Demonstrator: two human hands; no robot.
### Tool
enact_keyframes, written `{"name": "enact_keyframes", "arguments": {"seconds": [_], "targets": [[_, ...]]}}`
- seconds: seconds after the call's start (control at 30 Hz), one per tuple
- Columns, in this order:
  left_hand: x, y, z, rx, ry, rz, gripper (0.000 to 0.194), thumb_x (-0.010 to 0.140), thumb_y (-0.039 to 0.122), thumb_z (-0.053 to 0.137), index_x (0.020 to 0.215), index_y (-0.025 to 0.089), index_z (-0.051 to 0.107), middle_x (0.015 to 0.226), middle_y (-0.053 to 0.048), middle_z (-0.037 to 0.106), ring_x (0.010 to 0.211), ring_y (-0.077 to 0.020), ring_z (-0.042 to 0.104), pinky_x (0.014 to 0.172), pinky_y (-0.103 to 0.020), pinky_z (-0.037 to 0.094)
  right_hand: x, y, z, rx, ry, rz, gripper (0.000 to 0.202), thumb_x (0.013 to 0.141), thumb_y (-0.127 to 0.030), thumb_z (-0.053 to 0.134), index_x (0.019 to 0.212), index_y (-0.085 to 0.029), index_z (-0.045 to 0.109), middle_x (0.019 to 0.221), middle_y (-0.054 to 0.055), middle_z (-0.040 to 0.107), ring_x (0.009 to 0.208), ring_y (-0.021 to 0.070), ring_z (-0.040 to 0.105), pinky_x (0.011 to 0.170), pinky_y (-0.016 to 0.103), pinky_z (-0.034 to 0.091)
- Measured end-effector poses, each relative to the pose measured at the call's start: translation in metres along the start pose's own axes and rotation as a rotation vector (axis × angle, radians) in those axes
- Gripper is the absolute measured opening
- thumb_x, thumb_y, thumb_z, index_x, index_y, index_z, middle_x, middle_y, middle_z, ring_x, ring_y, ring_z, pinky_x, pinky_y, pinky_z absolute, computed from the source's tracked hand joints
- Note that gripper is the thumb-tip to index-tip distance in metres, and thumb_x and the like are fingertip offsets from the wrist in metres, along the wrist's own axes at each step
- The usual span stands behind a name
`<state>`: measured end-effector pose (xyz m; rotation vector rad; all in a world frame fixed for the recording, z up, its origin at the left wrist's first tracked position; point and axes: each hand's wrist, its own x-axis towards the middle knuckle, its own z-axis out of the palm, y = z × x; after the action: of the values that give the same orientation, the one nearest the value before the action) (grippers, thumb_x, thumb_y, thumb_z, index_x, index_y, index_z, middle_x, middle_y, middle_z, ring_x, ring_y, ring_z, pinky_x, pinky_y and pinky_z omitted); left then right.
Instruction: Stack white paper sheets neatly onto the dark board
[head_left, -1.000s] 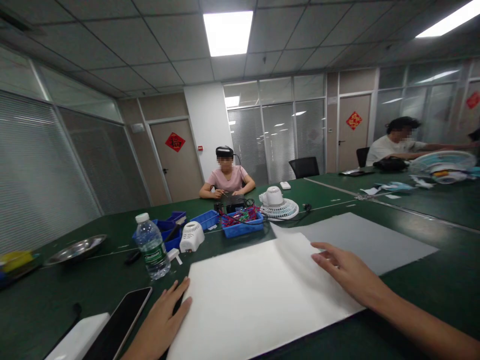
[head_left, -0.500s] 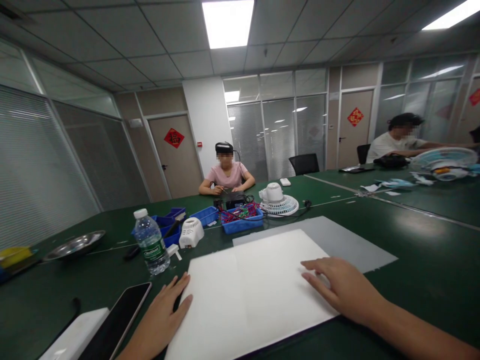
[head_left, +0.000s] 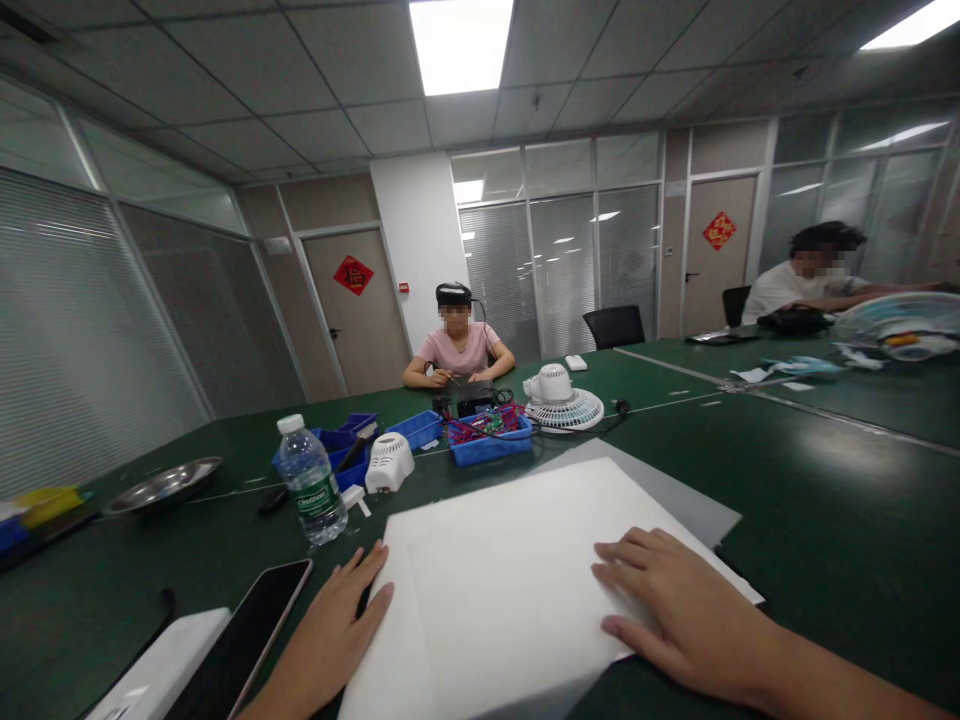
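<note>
A large blank white paper [head_left: 499,570] lies in front of me, with a faint crease in its left part. My left hand [head_left: 337,615] rests along its left edge, thumb on the paper and fingers stretched apart. On the right part of the paper lies my right hand [head_left: 667,600], palm down with the fingers spread. Part of a grey sheet [head_left: 675,500] shows from under the paper's far right side. Beyond my left fingertips stands a clear water bottle [head_left: 315,490] with a green label and white cap. A dark phone [head_left: 247,630] is left of my left hand.
A white box-like item [head_left: 169,660] lies beside the phone. Farther off are a blue tray [head_left: 491,450] with coloured wires, a white fan part [head_left: 562,405], a white housing [head_left: 390,462] and a metal dish [head_left: 161,487]. A person [head_left: 459,350] sits opposite, another at the far right.
The right side of the white paper has spread farther right and now covers more of the grey sheet. My right hand has turned flatter onto it. My left hand stays at the left edge.
</note>
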<state>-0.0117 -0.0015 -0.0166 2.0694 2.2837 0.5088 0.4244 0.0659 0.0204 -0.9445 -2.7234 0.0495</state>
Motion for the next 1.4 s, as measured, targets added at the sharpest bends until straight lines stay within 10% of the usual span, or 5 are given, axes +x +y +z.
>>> {"name": "enact_keyframes", "arguments": {"seconds": [0.23, 0.57, 0.9, 1.17, 1.4], "targets": [[0.001, 0.003, 0.001, -0.017, 0.012, 0.016, 0.062, 0.096, 0.052, 0.037, 0.144, 0.014, 0.050, 0.152, -0.009, 0.046, 0.144, -0.0314, 0.036, 0.119, -0.057, 0.023, -0.003, -0.014, 0.007, 0.106, -0.145, 0.029, 0.085, 0.088, -0.076, 0.042, 0.150, -0.017, 0.041, 0.153, 0.017, 0.036, 0.134, 0.0432, 0.039, 0.110, 0.068, 0.027], [0.002, 0.009, 0.000, 0.013, -0.038, -0.009, 0.070, 0.095, 0.059, 0.034, 0.147, 0.013, 0.044, 0.155, -0.009, 0.040, 0.146, -0.0316, 0.031, 0.120, -0.056, 0.021, -0.002, -0.010, 0.004, 0.235, -0.091, 0.040, 0.048, 0.100, -0.057, 0.036, 0.144, -0.040, 0.047, 0.151, 0.000, 0.042, 0.144, 0.0332, 0.027, 0.115, 0.068, 0.010], [0.001, 0.011, -0.001, 0.025, -0.022, -0.035, 0.069, 0.094, 0.058, 0.037, 0.146, 0.014, 0.047, 0.154, -0.008, 0.042, 0.144, -0.0317, 0.033, 0.120, -0.055, 0.024, -0.002, -0.023, -0.006, 0.235, -0.172, -0.051, 0.067, 0.092, -0.067, 0.047, 0.150, -0.036, 0.039, 0.154, 0.007, 0.036, 0.137, 0.0430, 0.036, 0.106, 0.071, 0.027], [0.004, 0.005, 0.005, 0.052, 0.002, -0.031, 0.065, 0.093, 0.051, 0.040, 0.146, 0.014, 0.047, 0.152, -0.007, 0.045, 0.143, -0.0317, 0.035, 0.119, -0.053, 0.026, 0.001, -0.030, -0.014, 0.270, -0.118, -0.168, 0.049, 0.095, -0.037, 0.053, 0.143, -0.029, 0.051, 0.147, 0.007, 0.047, 0.132, 0.0332, 0.046, 0.109, 0.055, 0.035], [0.005, 0.002, 0.004, 0.029, -0.002, -0.002, 0.060, 0.095, 0.044, 0.034, 0.146, 0.014, 0.048, 0.153, -0.005, 0.044, 0.144, -0.0283, 0.034, 0.120, -0.052, 0.024, 0.001, -0.027, -0.010, 0.274, -0.109, -0.179, 0.045, 0.098, -0.042, 0.049, 0.138, -0.022, 0.057, 0.144, 0.010, 0.051, 0.132, 0.0286, 0.048, 0.112, 0.051, 0.036]]}}
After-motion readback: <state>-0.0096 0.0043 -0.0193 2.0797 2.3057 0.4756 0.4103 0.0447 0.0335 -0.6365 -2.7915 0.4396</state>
